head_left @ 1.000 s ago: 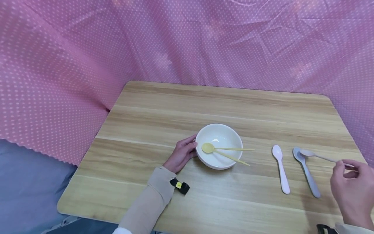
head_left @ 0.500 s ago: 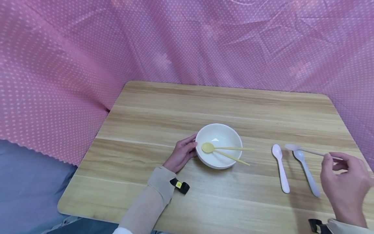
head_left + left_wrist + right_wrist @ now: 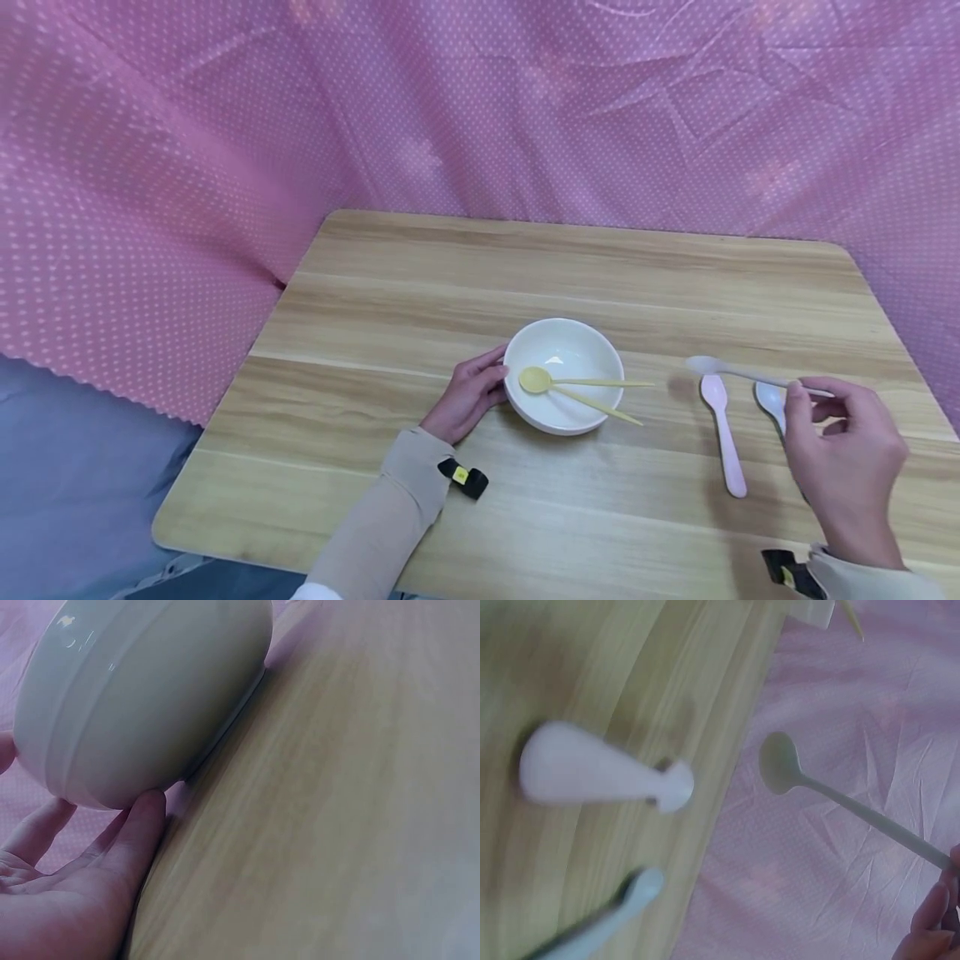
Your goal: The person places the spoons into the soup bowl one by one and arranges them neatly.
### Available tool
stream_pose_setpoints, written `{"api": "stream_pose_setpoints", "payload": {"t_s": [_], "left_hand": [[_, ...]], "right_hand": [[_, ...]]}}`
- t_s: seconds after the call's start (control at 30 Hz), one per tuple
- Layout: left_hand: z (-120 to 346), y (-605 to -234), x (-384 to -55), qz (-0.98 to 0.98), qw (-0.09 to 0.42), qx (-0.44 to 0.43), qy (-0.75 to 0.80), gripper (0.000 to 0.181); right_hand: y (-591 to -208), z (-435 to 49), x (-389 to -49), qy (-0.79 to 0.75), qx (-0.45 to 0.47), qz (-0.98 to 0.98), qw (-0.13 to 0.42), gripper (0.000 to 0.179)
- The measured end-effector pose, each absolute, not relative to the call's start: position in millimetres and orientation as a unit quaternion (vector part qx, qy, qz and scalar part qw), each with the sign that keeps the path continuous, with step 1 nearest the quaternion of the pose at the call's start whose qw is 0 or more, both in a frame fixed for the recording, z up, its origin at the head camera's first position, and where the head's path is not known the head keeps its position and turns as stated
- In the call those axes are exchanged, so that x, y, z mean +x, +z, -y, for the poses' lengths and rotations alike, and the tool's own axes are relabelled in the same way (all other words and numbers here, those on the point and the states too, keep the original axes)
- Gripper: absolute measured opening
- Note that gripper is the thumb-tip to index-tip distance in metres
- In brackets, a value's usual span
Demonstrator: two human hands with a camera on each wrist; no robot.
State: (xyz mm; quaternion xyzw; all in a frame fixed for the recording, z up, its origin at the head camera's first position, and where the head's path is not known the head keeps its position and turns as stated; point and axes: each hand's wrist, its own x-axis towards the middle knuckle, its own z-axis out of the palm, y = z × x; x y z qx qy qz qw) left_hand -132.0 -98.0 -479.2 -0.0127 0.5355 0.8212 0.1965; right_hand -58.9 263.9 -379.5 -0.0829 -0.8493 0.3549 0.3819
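A white bowl [image 3: 562,408] stands left of the loose spoons in the head view. My left hand [image 3: 472,392] rests its fingers against the left outer wall of the bowl, also seen in the left wrist view as a hand [image 3: 82,877] touching the bowl [image 3: 150,697] from outside. My right hand [image 3: 847,458] pinches the handle of a pale grey spoon [image 3: 742,371], its head pointing left above the table. Under it lie a pink spoon [image 3: 723,437] and a light blue spoon [image 3: 768,398], the latter partly hidden by the hand.
A yellow spoon [image 3: 535,381] lies in the bowl, and two thin yellow handles reach over its right rim. The wooden table [image 3: 375,283] is backed by a pink dotted cloth [image 3: 480,108].
My right hand has moved left with the grey spoon, from over the light blue spoon to just above the pink spoon's head. The left hand and bowl have stayed put.
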Motion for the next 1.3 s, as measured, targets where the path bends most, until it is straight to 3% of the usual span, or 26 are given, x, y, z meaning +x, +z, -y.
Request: {"api": "stream_pose_setpoints", "payload": {"t_s": [0.63, 1.3], "left_hand": [[100.2, -477.5, -131.2, -0.543, 0.198, -0.014, 0.816, 0.051], [97.1, -476.5, -130.7, -0.543, 0.195, -0.008, 0.817, 0.05]], "right_hand": [[-384.8, -224.1, -68.4, 0.429, 0.006, 0.819, 0.38, 0.012], [-387.2, -191.6, -70.7, 0.477, 0.041, 0.815, 0.326, 0.012]]}}
